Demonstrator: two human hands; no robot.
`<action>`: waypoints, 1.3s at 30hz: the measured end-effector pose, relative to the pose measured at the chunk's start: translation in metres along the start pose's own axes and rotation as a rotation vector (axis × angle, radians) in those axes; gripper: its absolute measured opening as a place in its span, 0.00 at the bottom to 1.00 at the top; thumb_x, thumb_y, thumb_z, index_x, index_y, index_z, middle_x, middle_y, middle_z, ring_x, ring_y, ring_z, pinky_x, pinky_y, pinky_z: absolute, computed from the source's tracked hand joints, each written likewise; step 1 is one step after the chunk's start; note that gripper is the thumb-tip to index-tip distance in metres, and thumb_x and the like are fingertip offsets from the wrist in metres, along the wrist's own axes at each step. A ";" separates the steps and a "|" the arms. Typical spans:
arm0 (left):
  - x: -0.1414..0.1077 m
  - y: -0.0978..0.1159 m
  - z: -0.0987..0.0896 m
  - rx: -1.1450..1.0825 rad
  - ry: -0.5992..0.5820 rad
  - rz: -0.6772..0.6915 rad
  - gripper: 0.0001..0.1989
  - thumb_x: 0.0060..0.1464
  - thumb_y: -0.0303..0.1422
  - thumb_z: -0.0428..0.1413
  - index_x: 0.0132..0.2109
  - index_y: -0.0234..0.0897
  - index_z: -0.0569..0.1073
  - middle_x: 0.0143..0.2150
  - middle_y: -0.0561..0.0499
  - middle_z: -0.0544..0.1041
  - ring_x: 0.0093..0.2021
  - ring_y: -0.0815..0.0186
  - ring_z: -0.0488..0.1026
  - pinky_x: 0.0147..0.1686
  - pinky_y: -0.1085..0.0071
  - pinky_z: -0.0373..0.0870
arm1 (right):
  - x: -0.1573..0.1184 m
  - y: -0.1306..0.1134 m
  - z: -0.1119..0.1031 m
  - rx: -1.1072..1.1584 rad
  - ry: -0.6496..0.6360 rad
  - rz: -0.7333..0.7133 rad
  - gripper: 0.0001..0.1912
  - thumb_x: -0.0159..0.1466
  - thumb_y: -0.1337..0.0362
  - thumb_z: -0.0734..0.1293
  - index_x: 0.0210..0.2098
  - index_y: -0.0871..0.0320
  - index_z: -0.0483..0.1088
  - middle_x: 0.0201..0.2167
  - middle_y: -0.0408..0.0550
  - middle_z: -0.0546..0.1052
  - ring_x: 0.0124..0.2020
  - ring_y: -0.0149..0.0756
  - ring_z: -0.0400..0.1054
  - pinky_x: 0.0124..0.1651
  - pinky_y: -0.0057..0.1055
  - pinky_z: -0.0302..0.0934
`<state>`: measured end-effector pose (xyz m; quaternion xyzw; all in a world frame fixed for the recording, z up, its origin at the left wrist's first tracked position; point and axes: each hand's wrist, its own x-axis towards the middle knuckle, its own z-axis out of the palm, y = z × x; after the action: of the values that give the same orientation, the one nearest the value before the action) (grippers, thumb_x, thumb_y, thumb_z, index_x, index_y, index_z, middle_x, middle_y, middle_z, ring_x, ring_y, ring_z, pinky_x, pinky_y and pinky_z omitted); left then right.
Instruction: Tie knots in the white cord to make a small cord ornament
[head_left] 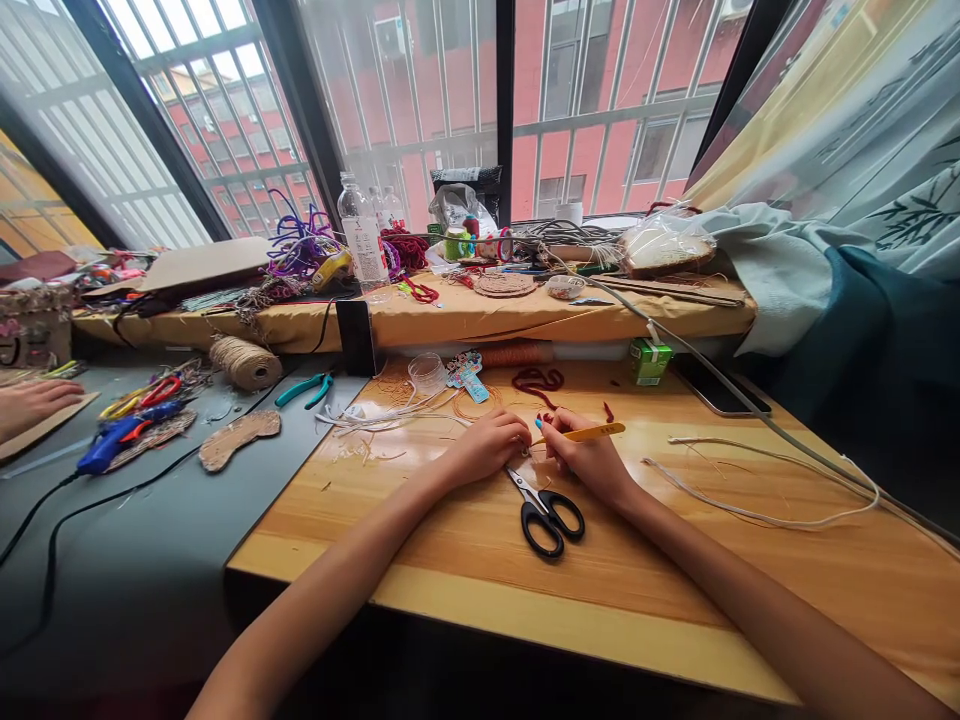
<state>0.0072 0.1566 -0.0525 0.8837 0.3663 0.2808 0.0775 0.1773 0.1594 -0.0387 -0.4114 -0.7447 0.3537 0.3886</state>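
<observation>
My right hand is closed around a crochet hook with a flat yellow handle; its thin tip points left, to the fingertips of my other hand. My left hand is closed in a pinch on something small that I cannot make out. A dark red fuzzy yarn runs in loops behind the hands, and a bit of it shows by my right fingers. Black-handled scissors lie just below, blades toward my left fingertips. White cords stretch from the left to behind my left hand.
Another person's hand rests at far left near a blue glue gun. Teal pliers, a twine spool, a green carton, a phone and a white cord loop lie around. A cluttered ledge runs behind.
</observation>
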 end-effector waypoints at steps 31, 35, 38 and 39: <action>0.000 0.005 -0.004 0.114 -0.038 0.000 0.07 0.53 0.28 0.45 0.35 0.36 0.68 0.36 0.49 0.71 0.39 0.67 0.63 0.43 0.71 0.59 | 0.002 0.004 0.000 0.052 -0.015 0.006 0.13 0.58 0.60 0.57 0.19 0.57 0.55 0.15 0.39 0.64 0.15 0.26 0.57 0.19 0.24 0.52; 0.000 0.004 -0.003 0.125 -0.025 0.002 0.06 0.53 0.28 0.46 0.34 0.35 0.68 0.36 0.49 0.70 0.38 0.67 0.63 0.41 0.72 0.60 | 0.001 0.004 0.001 0.034 -0.047 -0.023 0.14 0.59 0.60 0.57 0.19 0.58 0.55 0.16 0.39 0.64 0.16 0.25 0.57 0.21 0.23 0.52; 0.000 0.004 -0.003 0.122 -0.014 0.006 0.06 0.52 0.28 0.46 0.34 0.34 0.68 0.35 0.49 0.70 0.37 0.67 0.63 0.41 0.72 0.60 | 0.001 0.005 0.002 -0.010 -0.038 -0.044 0.14 0.59 0.61 0.57 0.19 0.58 0.55 0.17 0.39 0.64 0.16 0.25 0.57 0.21 0.23 0.52; 0.000 0.004 -0.003 0.119 -0.012 0.006 0.06 0.52 0.28 0.47 0.34 0.34 0.68 0.35 0.49 0.70 0.37 0.67 0.63 0.41 0.72 0.60 | 0.001 0.005 0.002 -0.028 -0.031 -0.051 0.14 0.59 0.61 0.57 0.19 0.58 0.56 0.17 0.39 0.64 0.17 0.25 0.57 0.21 0.23 0.52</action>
<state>0.0081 0.1539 -0.0491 0.8897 0.3790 0.2533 0.0263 0.1769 0.1617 -0.0433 -0.3923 -0.7658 0.3395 0.3800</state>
